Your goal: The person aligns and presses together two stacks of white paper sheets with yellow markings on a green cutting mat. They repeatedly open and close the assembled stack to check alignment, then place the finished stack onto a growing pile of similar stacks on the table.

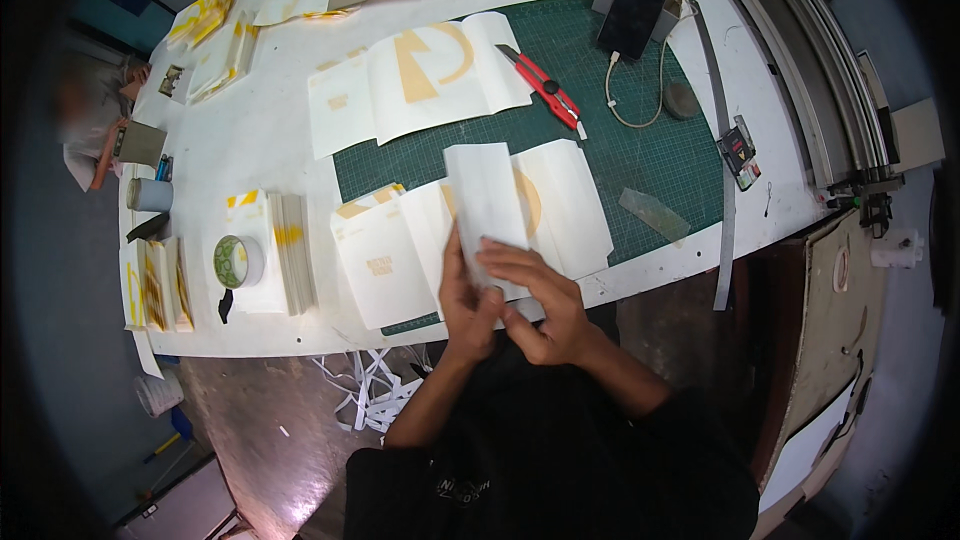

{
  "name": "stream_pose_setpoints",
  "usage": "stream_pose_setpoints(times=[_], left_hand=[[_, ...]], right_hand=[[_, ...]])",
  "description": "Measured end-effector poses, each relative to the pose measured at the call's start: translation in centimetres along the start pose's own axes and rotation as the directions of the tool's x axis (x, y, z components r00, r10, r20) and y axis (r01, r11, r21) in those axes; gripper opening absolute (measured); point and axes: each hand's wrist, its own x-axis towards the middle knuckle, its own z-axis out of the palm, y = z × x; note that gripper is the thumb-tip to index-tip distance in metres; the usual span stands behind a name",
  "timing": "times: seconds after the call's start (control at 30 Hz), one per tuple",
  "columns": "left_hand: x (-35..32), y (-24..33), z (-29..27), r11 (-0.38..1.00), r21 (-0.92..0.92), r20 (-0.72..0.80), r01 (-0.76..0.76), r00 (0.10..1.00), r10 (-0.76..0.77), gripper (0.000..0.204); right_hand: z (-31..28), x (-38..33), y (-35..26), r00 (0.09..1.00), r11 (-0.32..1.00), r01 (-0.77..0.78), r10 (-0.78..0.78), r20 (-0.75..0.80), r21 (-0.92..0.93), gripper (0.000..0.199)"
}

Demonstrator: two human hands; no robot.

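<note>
Left hand and right hand both pinch a white paper strip above the bench, red cutter well apart.

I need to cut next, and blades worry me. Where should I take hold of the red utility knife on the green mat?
Grip the red utility knife around the middle of its red handle, coming from above. It lies flat and diagonal on the green mat; its upper-left end looks like the metal blade tip, so stay clear of that end.
</note>
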Motion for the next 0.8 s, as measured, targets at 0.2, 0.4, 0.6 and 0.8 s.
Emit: stream_pose_setpoints(times=[0.2, 0.4, 0.6, 0.8], left_hand=[[0.6, 3.3, 1.1, 0.988, -0.098, -0.294, 0.122, 0.945, -0.145, 0.051], [4.4, 5.6, -1.9, 0.989, -0.132, -0.554, -0.07, 0.832, -0.014, 0.034], [11.4, 14.8, -2.8, 0.824, 0.471, -0.491, -0.316, 0.682, 0.542, 0.042], [22.9, 10.4, 0.7, 0.514, 0.814, -0.098, -0.269, 0.81, 0.579, 0.033]], right_hand=[[0.3, 1.2, -0.4, 0.997, 0.966, 0.077, -0.073, -0.027, 0.246, 0.058], [-2.5, 1.4, -0.3, 0.931, 0.976, 0.204, -0.167, -0.323, 0.083, 0.045], [-5.0, -1.4, 0.9, 0.902, 0.998, 0.07, -0.06, -0.428, 0.007, 0.039], [-4.9, -2.5, 1.7, 0.92, 0.999, 0.0, -0.02, -0.392, -0.052, 0.035]])
